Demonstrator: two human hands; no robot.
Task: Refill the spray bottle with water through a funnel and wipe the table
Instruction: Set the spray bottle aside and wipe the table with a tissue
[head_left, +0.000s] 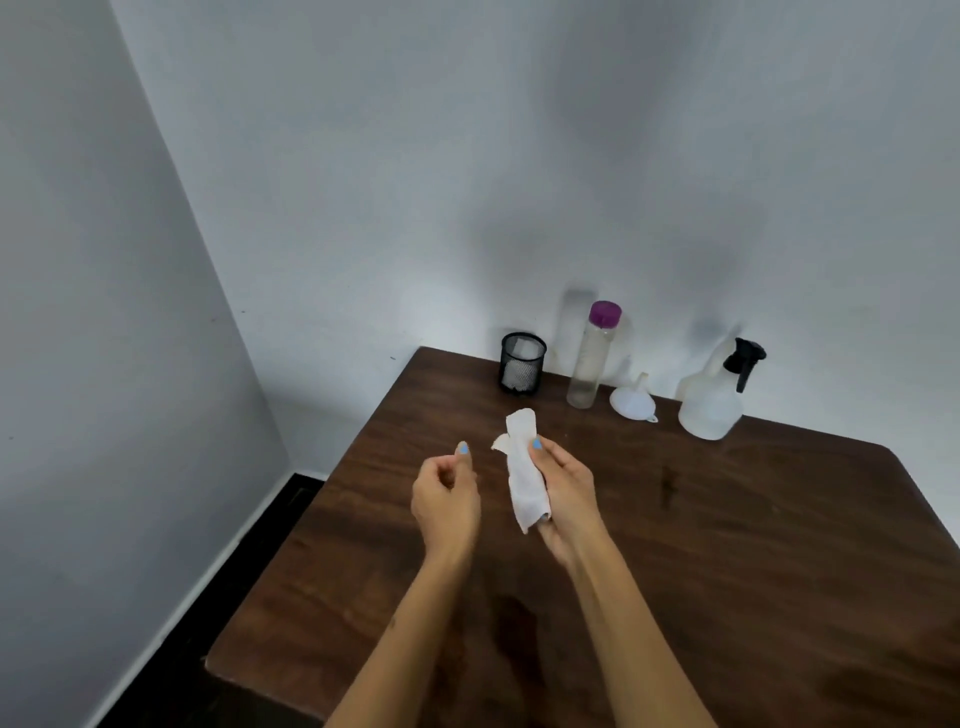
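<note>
Head view shows the right hand (563, 493) raised above the wooden table (753, 545) with its thumb and fingers curled round a rolled white tissue (524, 478), which stands nearly upright in the grip, its loose upper end above the thumb and its lower corner hanging below the palm. I judge the tissue is bunched this way so it makes a firm pad for the wiping step, which seems not yet begun. Just beside it, the left hand (447, 499) holds nothing; its fingers are loosely curled toward the palm and the thumb points up, apart from the tissue, as though it is ready to help fold. Beyond both hands, lined up along the wall and well apart from them, stand the task's things: the spray bottle (711, 400) beyond and to the right of the right hand, its black trigger head fitted on, which suggests the refill is done; the white funnel (631, 402) lying mouth down between it and a tall clear bottle (589, 364) with a purple cap; and a black mesh cup (522, 364) straight beyond the tissue. Dark patches on the wood below the wrists may be damp, though I cannot tell.
</note>
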